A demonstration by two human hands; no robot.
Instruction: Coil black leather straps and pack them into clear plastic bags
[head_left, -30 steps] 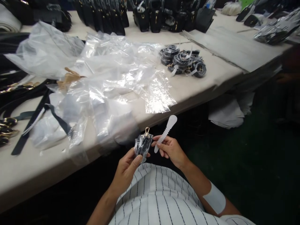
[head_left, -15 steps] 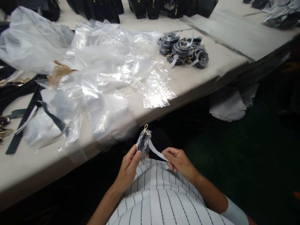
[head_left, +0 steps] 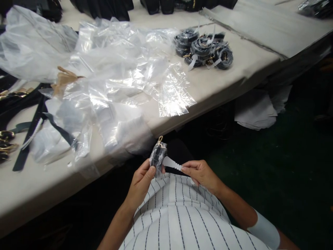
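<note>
While our left hand point(head_left: 142, 177) holds the wrapped bundle point(head_left: 157, 157) near the edge of the table point(head_left: 241, 71), its thumb presses the front and its fingers close behind, clamping the bundle between them. Our right hand point(head_left: 201, 173) pinches the toothed white strip point(head_left: 172, 163) between thumb and fingers, its broad end at the bundle's right side; whether that end merely touches or passes behind, we cannot tell. We judge the step to be fitting strip to bundle, and it calls for a firm left grip so the wrap does not slide, with the gold clasp point(head_left: 160, 138) free above. We should feed the strip flat, untwisted and uncreased, and check ours against those on the wrapped coils point(head_left: 201, 48) beyond.
</note>
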